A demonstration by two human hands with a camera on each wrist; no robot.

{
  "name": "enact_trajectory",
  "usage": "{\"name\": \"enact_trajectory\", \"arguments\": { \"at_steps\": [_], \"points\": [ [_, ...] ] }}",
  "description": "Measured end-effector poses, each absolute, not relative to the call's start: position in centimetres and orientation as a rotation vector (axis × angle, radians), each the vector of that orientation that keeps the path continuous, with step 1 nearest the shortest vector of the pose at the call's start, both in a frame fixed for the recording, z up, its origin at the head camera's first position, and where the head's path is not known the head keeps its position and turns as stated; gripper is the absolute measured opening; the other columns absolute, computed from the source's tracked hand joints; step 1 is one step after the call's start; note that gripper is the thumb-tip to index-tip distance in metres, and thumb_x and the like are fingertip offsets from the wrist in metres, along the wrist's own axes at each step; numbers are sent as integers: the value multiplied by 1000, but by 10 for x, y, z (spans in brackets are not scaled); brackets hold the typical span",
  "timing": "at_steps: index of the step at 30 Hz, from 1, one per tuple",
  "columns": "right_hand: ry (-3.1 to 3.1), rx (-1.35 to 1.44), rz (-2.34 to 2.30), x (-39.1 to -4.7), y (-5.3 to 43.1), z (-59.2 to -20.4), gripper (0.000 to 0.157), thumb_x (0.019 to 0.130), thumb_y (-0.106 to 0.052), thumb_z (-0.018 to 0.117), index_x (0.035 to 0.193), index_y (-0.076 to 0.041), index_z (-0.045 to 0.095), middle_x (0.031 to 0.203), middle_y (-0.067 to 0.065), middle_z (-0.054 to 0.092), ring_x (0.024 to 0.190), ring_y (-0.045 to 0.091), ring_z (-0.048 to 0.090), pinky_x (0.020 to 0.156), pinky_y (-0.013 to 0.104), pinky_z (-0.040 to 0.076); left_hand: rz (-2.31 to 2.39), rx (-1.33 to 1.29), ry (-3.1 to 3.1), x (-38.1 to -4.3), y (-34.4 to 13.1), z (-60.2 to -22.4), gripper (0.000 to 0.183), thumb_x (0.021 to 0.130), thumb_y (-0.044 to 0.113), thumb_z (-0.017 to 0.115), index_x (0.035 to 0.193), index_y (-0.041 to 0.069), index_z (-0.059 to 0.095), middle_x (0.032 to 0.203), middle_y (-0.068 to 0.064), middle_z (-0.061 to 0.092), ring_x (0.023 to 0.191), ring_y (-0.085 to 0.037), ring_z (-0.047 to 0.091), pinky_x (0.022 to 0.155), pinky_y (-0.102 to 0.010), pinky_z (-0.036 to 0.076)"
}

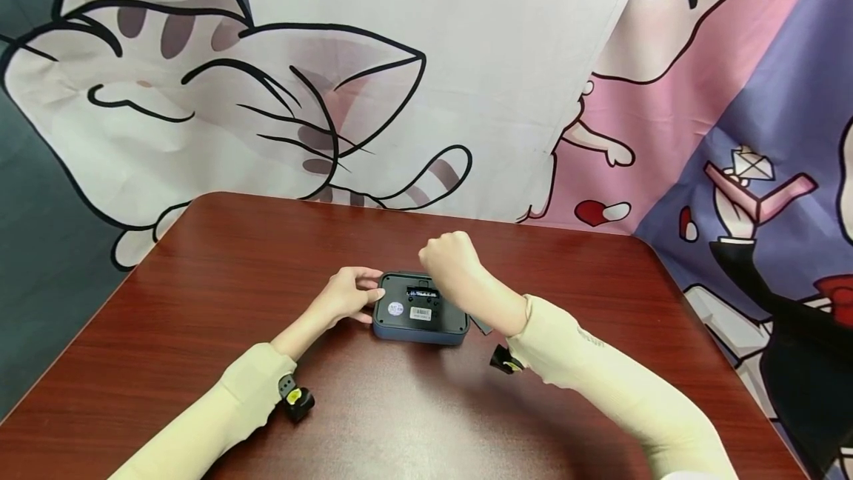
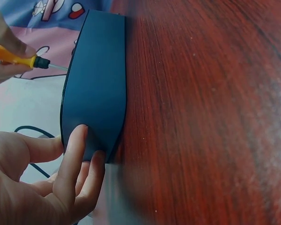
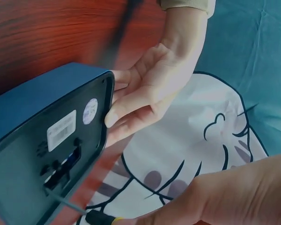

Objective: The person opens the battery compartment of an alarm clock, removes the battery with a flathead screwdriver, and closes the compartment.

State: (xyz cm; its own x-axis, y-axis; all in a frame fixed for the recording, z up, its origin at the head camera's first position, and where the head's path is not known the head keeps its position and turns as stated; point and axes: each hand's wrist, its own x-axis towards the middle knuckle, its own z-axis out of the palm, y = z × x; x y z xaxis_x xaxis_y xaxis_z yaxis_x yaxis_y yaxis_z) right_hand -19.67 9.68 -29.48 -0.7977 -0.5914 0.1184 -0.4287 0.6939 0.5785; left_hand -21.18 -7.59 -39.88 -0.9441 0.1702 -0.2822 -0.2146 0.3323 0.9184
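A dark blue box-shaped device point(image 1: 420, 333) lies on the table with its black underside facing up. That underside carries a white barcode label point(image 3: 62, 130), a round sticker point(image 3: 90, 111) and an open slot point(image 1: 423, 292) with what looks like a battery inside. My left hand point(image 1: 343, 295) grips the device's left end, thumb on the upper edge and fingers along the side. Above the device, my right hand point(image 1: 455, 264) holds a screwdriver point(image 2: 11, 57) with a yellow handle and dark collar. Its thin shaft point(image 3: 65, 202) reaches down to the end of the slot.
A small flat dark piece point(image 1: 481, 325) lies by the device's right end, partly hidden by the right forearm. Underneath is a reddish-brown wooden table point(image 1: 266, 243). Cartoon-printed cloth point(image 1: 466, 95) hangs behind its far edge. Each wrist wears a small black camera point(image 1: 298, 402).
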Motion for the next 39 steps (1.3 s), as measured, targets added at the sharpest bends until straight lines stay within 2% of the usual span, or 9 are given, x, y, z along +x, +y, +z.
{"name": "enact_trajectory", "arguments": {
  "at_steps": [3,5,11,15,19,22,25,27,39],
  "points": [
    [-2634,794,-873,-198,87,-294,42,79,-10,64,46,-22,40,45,-8,44,42,5,39,37,21,16,1641,-37,2278,-212,-76,-400,39,85,6,61,123,4,52,115,-21,58,74,-16,65,55,-33,60],
    [-2660,775,-927,-198,81,-295,36,80,-13,64,49,-23,48,47,-9,45,43,5,41,37,20,17,1636,-34,2276,-212,-77,-400,39,85,7,61,123,4,52,115,-20,58,74,-16,65,55,-33,60],
    [-2678,727,-1036,-199,67,-299,34,84,-10,58,54,-25,54,44,-7,23,42,8,19,36,22,12,1637,-33,2271,-213,-78,-401,39,85,7,61,123,4,53,115,-20,58,75,-17,65,55,-33,60],
    [-2678,733,-1060,-199,62,-302,32,85,-8,55,58,-26,58,46,-7,19,45,9,14,35,23,10,1638,-27,2276,-214,-77,-401,39,85,7,61,123,4,52,114,-21,58,75,-17,65,56,-34,60],
    [-2707,757,-1036,-200,65,-303,26,85,-11,58,66,-26,66,45,-9,30,43,8,24,34,22,15,1640,-27,2272,-214,-77,-401,39,85,7,61,123,4,52,114,-21,58,74,-17,65,55,-34,60],
    [-2700,794,-980,-201,70,-303,22,84,-14,61,68,-26,69,49,-9,50,45,7,43,35,19,31,1643,-37,2268,-214,-76,-401,39,85,6,61,123,4,53,114,-21,58,74,-17,65,55,-34,60],
    [-2663,856,-902,-201,76,-303,21,83,-14,63,66,-25,69,56,-8,60,53,9,55,42,19,45,1642,-45,2268,-214,-76,-401,39,84,6,61,123,4,53,114,-21,59,74,-17,66,55,-34,60],
    [-2635,894,-853,-201,80,-304,22,82,-12,63,64,-24,69,56,-7,60,54,9,56,46,20,50,1640,-49,2268,-213,-76,-401,40,84,6,61,123,5,53,115,-20,59,74,-17,66,55,-34,59],
    [-2665,997,-795,-197,91,-303,21,81,-8,63,66,-21,69,66,-5,66,58,12,60,48,24,55,1631,-51,2263,-214,-76,-399,39,85,6,61,123,5,53,115,-20,58,73,-17,65,55,-33,59]
  ]
}}
